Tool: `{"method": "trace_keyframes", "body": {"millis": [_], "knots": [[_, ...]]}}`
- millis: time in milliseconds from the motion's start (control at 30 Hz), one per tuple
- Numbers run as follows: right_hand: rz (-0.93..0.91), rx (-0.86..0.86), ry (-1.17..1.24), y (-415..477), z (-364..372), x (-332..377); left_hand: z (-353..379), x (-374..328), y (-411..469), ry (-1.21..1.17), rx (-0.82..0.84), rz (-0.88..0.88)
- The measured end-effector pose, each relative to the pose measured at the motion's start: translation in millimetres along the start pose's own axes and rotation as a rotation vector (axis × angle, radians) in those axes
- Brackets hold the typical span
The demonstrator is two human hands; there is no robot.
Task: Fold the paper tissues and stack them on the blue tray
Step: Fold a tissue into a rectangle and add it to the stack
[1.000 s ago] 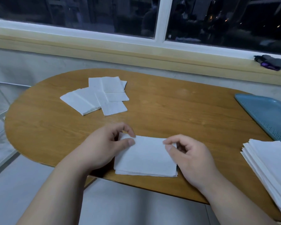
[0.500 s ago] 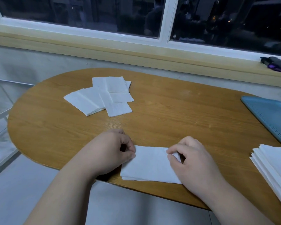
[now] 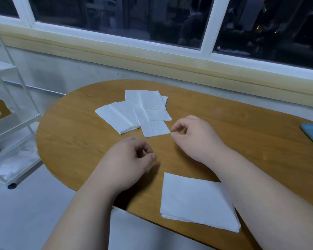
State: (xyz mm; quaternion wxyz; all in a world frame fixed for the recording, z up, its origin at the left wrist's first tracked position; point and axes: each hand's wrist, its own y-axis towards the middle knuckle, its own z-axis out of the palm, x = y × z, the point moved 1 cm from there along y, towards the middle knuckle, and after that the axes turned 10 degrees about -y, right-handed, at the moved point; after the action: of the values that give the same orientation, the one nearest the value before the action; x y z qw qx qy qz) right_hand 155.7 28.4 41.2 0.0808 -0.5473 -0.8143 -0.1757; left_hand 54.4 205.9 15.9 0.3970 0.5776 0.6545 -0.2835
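Evidently nothing is held: the left hand [image 3: 130, 159] and right hand [image 3: 193, 136] are loosely curled, with the folded tissues [image 3: 134, 112] just beyond the right, presumably to be gathered.

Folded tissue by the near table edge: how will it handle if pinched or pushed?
The folded tissue looks thin and layered: probably floppy, fanning open if pinched at one corner. Likely very light; a push may crumple it or slide it off the table edge nearby.

Dim, bluish light (night outside); edges bowed, detail soft.
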Motion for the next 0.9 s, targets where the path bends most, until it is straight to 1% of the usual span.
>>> {"method": "trace_keyframes", "body": {"millis": [100,267,533,700,900], "knots": [[-0.022,0.031,-0.039,36.4,13.8,10.5,-7.7,7.4,6.4,0.007,-0.068,-0.030],[-0.061,0.077,-0.112,84.6,42.0,22.6,-16.2,17.3,16.4,0.000,-0.115,-0.070],[-0.063,0.038,-0.149,147.8,67.8,36.0,-21.4,24.4,28.4,-0.048,-0.156,-0.075],[-0.056,0.041,-0.165,166.6,71.3,47.0,-20.4,25.2,32.5,-0.066,-0.169,-0.068],[-0.022,0.090,-0.203,170.8,69.6,48.7,-20.6,25.5,34.2,-0.084,-0.167,-0.066]]}}
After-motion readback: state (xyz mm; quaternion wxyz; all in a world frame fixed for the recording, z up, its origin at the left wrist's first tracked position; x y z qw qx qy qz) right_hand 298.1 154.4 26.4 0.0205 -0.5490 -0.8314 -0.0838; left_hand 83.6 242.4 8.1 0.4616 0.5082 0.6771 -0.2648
